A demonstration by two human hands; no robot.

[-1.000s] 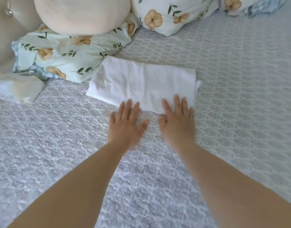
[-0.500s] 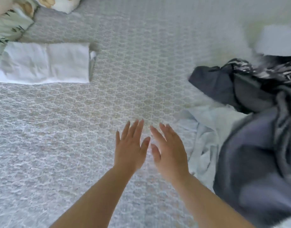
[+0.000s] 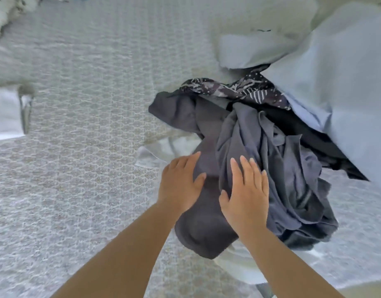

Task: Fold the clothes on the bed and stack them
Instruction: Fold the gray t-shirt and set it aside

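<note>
Both hands, left hand (image 3: 181,186) and right hand (image 3: 247,194), lie flat with straight fingers on the dark grey garment (image 3: 206,229) of the pile; a patterned cloth (image 3: 234,89) and pale blue sheet (image 3: 335,82) lie behind, a folded white garment (image 3: 4,112) far left on the bed (image 3: 88,82).

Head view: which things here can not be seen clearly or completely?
- Folded white cloth: cut by the left edge, blurred by motion.
- White garment: mostly under the dark grey garment.
- Pile depth: the light blue fabric covers it.
- Hands: left, right, contact with cloth unclear.

Crumpled dark grey clothes (image 3: 271,168) heaped beside folded white garment (image 3: 4,112).
</note>
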